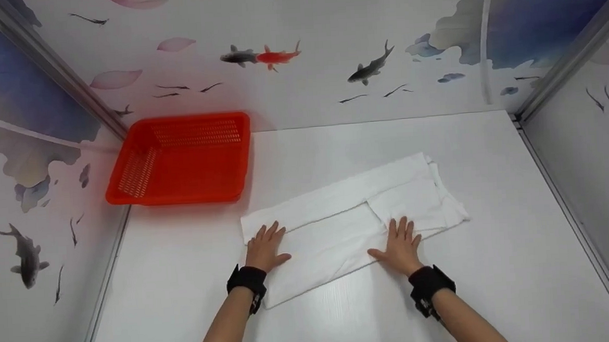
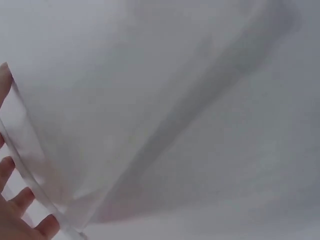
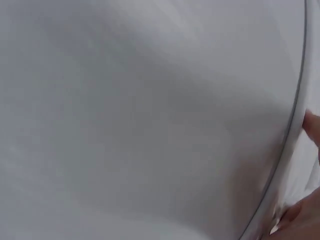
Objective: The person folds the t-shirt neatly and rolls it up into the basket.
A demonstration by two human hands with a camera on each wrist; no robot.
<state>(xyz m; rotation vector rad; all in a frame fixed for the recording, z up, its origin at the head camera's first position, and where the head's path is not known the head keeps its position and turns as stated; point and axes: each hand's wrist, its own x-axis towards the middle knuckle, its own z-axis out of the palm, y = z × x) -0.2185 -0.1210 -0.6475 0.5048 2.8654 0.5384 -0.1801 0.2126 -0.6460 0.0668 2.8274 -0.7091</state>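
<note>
A folded white cloth (image 1: 334, 237) lies at a slant across the white table, with a squarish folded flap on its right part. My left hand (image 1: 266, 250) rests on its left end, fingers and thumb spread. Flat on the near edge, right of the middle, is my right hand (image 1: 399, 247), its fingers pointing away from me and the thumb out to the left. The left wrist view catches fingertips (image 2: 47, 226) along the cloth's edge. In the right wrist view, part of the hand shows at the right border beside the cloth's edge (image 3: 295, 130).
A red plastic basket (image 1: 195, 171) with perforated sides stands at the table's back left, nothing visible inside. White panels printed with fish and petals (image 1: 277, 56) enclose the table (image 1: 492, 182) at the back and both sides. Black bands (image 1: 430, 289) circle both wrists.
</note>
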